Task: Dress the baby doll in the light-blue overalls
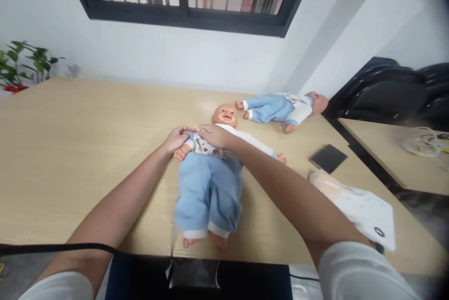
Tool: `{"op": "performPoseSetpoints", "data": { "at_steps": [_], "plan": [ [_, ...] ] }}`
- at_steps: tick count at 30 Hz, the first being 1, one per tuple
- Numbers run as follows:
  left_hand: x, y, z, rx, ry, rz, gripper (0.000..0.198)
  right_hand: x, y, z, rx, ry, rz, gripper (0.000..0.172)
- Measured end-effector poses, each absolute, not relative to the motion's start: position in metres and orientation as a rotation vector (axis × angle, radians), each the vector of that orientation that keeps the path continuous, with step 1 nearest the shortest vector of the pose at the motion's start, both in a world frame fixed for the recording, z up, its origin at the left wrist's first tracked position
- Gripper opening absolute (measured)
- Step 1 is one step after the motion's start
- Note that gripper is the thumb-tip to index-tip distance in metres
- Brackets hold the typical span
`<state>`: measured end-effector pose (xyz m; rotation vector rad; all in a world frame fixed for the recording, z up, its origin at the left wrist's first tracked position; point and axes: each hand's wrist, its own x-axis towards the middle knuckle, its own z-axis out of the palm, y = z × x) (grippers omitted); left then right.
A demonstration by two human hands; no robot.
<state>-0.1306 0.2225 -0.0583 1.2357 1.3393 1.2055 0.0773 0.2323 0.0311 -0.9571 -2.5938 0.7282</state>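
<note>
A baby doll [225,115] lies on its back on the table, head toward the wall and feet toward me. It wears light blue trousers [196,180] and a white shirt [210,149] with a printed front, bunched up at the chest. At the doll's shoulder and sleeve on the left side of the view, my left hand [178,139] is closed on the shirt's cloth. My right hand [213,135] lies across the doll's upper chest, its fingers closed on the same shirt close to the left fingertips. The exact grip of the fingertips is partly hidden.
A second doll [271,107] in similar clothes lies at the back right of the wooden table [87,150]. Nearer on the right are a dark flat box [329,158] and a white bag-like item [368,211]. Black chairs [386,91] stand beyond; a plant [30,63] is at the far left.
</note>
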Motion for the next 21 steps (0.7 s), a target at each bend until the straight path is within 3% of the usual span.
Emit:
{"op": "performPoseSetpoints", "data": {
  "at_steps": [6, 10, 16, 21],
  "plan": [
    [-0.154, 0.209, -0.049, 1.149, 1.095, 0.928, 0.046, 0.178, 0.188, 0.032, -1.296, -2.133, 0.497, 0.034],
    [-0.174, 0.197, -0.035, 1.274, 0.963, 0.800, 0.055, 0.244, 0.163, 0.013, -1.577, -2.124, 0.317, 0.035],
    [-0.175, 0.190, -0.033, 1.427, 1.014, 0.791, 0.055, 0.270, 0.160, -0.003, -1.889, -2.222, 0.119, 0.045],
    [-0.162, 0.184, -0.044, 1.448, 1.087, 0.888, 0.047, 0.256, 0.172, -0.006, -2.017, -2.234, 0.122, 0.042]
  ]
}}
